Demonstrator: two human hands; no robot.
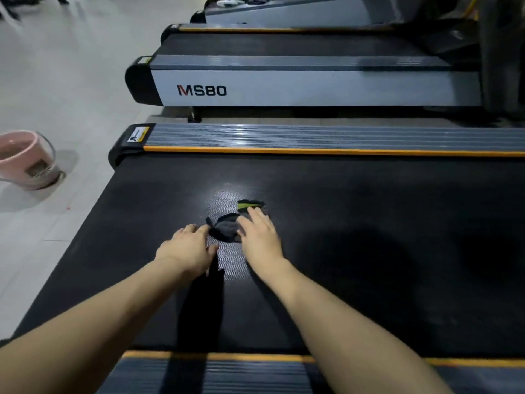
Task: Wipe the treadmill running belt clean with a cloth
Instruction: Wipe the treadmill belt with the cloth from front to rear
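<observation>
Cloth [227, 227]: small, dark grey with a yellow-green patch at its far end, crumpled, lying near the middle of the black running belt [369, 223], slightly toward the belt's rear end. A pale sheen shows on the belt just beyond the cloth.

Right hand [260, 237]: palm down on the right part of the cloth, fingers extended and pressing flat; grip released, nothing curled round.

Left hand [189, 247]: palm down on the belt just left of the cloth, fingertips [203, 229] curved and touching the cloth's left edge. Cannot tell whether they pinch the fabric or only rest against it.

Both forearms are bare and reach in from the near side across the near side rail [221, 373], which is ribbed grey with an orange stripe. Far side rail [312, 136]: same ribbing, orange stripe, warning sticker at its rear corner.

Beyond: a second treadmill [284, 86], grey side panel marked "MS80". Further machines behind it, blurred.

On the pale tiled floor [71, 81], left of the belt's rear end: a pink bucket [27, 160], tilted in view, wire handle visible.
</observation>
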